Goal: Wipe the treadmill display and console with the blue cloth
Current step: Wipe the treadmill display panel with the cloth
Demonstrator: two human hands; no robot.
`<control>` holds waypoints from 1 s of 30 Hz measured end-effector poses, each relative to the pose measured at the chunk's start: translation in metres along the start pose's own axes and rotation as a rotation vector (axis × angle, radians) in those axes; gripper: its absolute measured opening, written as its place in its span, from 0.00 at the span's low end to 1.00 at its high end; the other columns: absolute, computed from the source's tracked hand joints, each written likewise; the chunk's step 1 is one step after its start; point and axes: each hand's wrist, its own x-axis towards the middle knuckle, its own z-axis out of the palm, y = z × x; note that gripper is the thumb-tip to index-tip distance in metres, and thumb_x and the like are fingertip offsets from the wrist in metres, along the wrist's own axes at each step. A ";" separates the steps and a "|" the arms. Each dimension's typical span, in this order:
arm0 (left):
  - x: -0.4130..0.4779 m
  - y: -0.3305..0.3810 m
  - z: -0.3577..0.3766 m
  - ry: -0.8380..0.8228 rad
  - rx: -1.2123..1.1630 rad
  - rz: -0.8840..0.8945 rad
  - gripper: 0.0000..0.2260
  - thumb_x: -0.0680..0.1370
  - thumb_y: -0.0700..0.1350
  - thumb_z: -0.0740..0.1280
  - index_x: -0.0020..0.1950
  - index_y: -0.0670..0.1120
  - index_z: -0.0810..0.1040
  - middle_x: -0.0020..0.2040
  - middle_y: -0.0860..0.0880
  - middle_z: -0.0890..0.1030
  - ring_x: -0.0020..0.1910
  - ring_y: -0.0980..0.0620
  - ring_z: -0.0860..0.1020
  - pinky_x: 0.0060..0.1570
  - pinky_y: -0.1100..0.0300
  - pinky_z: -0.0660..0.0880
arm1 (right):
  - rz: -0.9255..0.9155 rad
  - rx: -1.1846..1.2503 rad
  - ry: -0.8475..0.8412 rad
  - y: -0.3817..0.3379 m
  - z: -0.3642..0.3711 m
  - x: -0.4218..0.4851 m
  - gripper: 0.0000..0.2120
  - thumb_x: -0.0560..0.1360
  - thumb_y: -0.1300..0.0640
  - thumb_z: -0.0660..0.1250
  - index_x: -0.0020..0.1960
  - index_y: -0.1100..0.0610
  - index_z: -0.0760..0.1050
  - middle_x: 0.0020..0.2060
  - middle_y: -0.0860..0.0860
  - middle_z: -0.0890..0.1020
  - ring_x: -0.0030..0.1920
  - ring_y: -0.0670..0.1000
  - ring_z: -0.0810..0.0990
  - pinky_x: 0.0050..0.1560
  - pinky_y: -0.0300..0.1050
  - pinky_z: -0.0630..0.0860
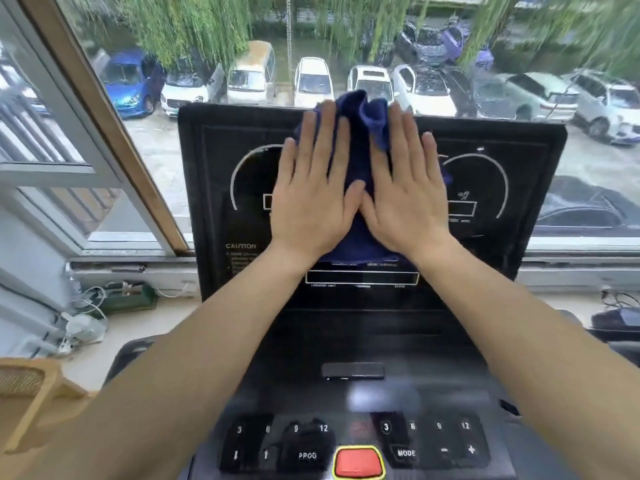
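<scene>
Both hands flat, fingers spread: left hand (311,199) and right hand (405,199) press the crumpled blue cloth (360,140) against the upright black treadmill display (221,174); red oval button (358,462) sits clear on the black console (363,393) below.

1. Window (104,140) with wooden frame, behind everything.
2. Parked cars outside: blue car (130,83), several white ones.
3. Willow branches (194,26) hanging above the cars.
4. Cables (91,303) and white plugs on the left sill.
5. Wicker chair (26,393) at lower left.
</scene>
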 end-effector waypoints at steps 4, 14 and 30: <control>-0.097 0.039 0.027 -0.172 -0.001 0.128 0.34 0.82 0.58 0.56 0.81 0.42 0.48 0.81 0.44 0.38 0.81 0.46 0.43 0.77 0.50 0.40 | 0.011 0.038 -0.086 -0.010 0.031 -0.115 0.33 0.80 0.49 0.58 0.79 0.64 0.54 0.80 0.59 0.44 0.81 0.60 0.45 0.79 0.55 0.42; -0.001 0.025 0.009 0.040 0.035 -0.068 0.30 0.85 0.55 0.53 0.81 0.38 0.53 0.80 0.38 0.51 0.80 0.39 0.53 0.78 0.46 0.48 | 0.050 0.090 0.087 0.012 0.012 -0.010 0.29 0.84 0.49 0.54 0.80 0.62 0.56 0.80 0.62 0.51 0.80 0.60 0.51 0.79 0.55 0.41; 0.024 0.074 0.015 -0.014 -0.033 0.045 0.31 0.84 0.57 0.53 0.81 0.39 0.53 0.81 0.38 0.54 0.81 0.40 0.52 0.78 0.47 0.46 | 0.012 0.040 0.050 0.078 0.007 -0.024 0.31 0.83 0.46 0.51 0.81 0.61 0.52 0.80 0.60 0.49 0.80 0.60 0.50 0.79 0.53 0.37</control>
